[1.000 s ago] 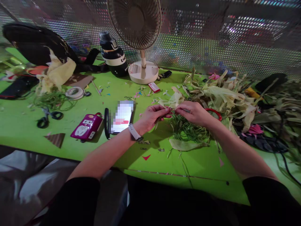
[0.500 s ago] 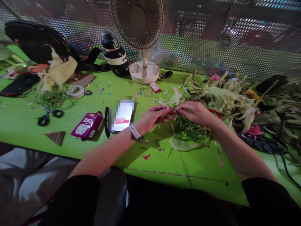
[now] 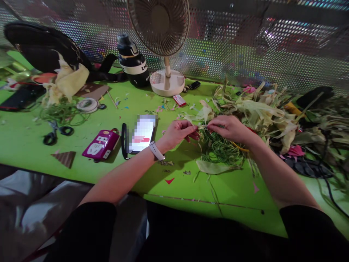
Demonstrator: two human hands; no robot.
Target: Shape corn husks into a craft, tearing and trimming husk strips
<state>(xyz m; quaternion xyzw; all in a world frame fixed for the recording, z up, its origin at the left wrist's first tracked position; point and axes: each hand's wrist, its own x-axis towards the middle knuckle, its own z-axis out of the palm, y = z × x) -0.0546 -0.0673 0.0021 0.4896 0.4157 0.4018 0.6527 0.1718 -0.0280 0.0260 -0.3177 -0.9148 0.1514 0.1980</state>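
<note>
My left hand (image 3: 180,134), with a pale watch strap at the wrist, pinches one end of a thin pale strip (image 3: 202,126) that looks like corn husk. My right hand (image 3: 227,128) pinches the strip's other side, a short gap away. Both hands are closed at the fingertips, and the strip's exact shape is too small to make out. Under and beside my right hand lies a tangle of green strings (image 3: 223,150). A single flat husk leaf (image 3: 215,168) rests just in front of it. The large heap of dry corn husks (image 3: 257,113) spreads behind and to the right.
On the green table (image 3: 191,191) lie a lit phone (image 3: 143,134), a purple case (image 3: 100,145), scissors (image 3: 56,131) and a tape roll (image 3: 87,104). A fan (image 3: 167,83), a bottle (image 3: 135,69) and a black bag (image 3: 40,45) stand toward the perforated metal wall (image 3: 231,47). Black cables (image 3: 328,185) run at right.
My hands have drawn slightly apart, with the thin strip now showing between them. The fingers of my left hand have curled in more. Things on the table stay where they were.
</note>
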